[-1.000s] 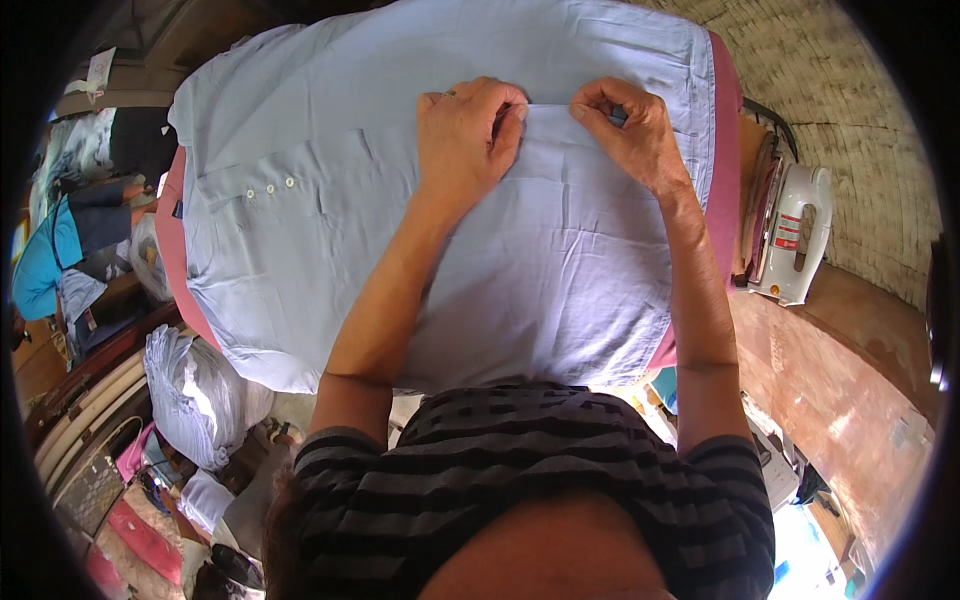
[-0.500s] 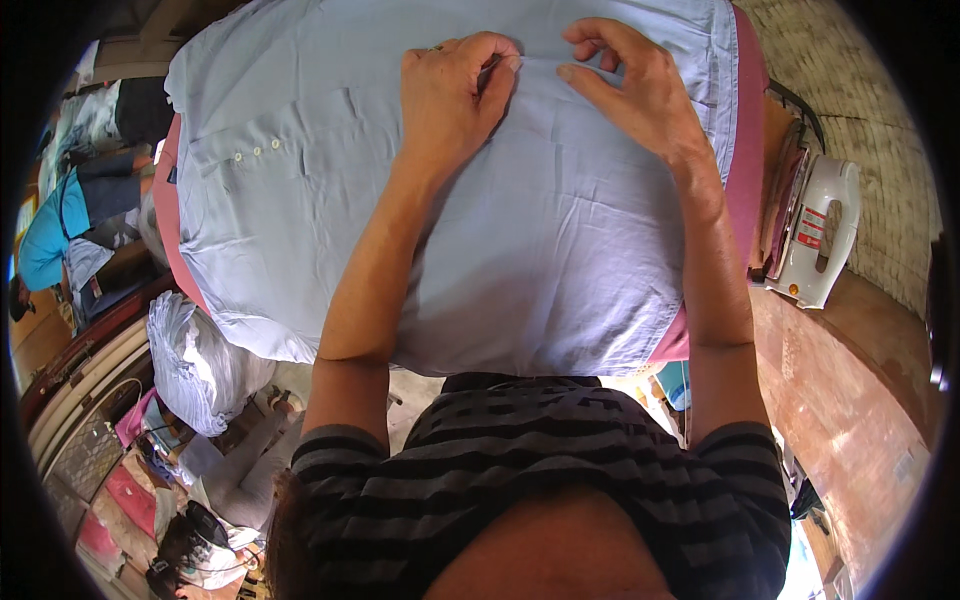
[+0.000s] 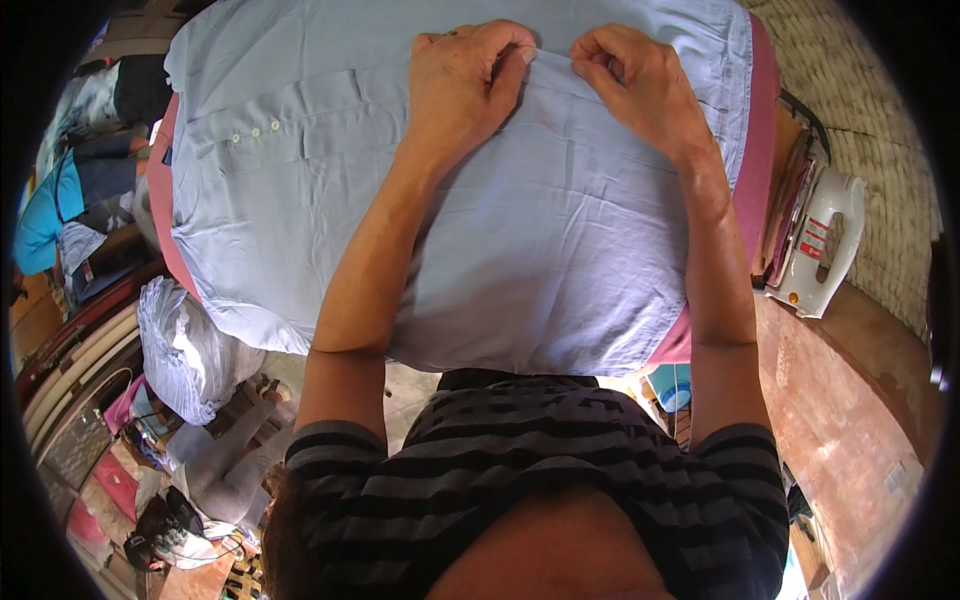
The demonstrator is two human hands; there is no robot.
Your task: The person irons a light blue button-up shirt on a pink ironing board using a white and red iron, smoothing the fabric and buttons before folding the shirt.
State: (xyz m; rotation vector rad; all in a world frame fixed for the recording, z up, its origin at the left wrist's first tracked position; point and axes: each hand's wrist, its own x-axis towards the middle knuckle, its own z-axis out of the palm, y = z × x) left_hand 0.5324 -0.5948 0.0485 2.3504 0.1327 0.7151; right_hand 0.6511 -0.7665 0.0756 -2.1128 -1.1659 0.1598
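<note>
A light blue shirt [image 3: 540, 240] lies spread over a board with a maroon cover [image 3: 763, 120]. Small pale buttons [image 3: 256, 132] and a row of short folds show on its left part. Near the far side, my left hand [image 3: 462, 95] pinches the cloth between thumb and forefinger. A little to the right, my right hand [image 3: 645, 95] is closed too, its thumb and forefinger on the same raised line of fabric. The cloth is drawn up slightly between the two hands.
A white iron [image 3: 828, 240] stands beside the board's right end. Left of the board sits a bulging plastic bag [image 3: 190, 350]. Farther left are a person in a turquoise top [image 3: 50, 215] and piled cloth. A brown surface [image 3: 830, 390] curves along the right.
My right thumb and fingers, apart before, have closed on the shirt. My left hand keeps its pinch and has shifted slightly right.
</note>
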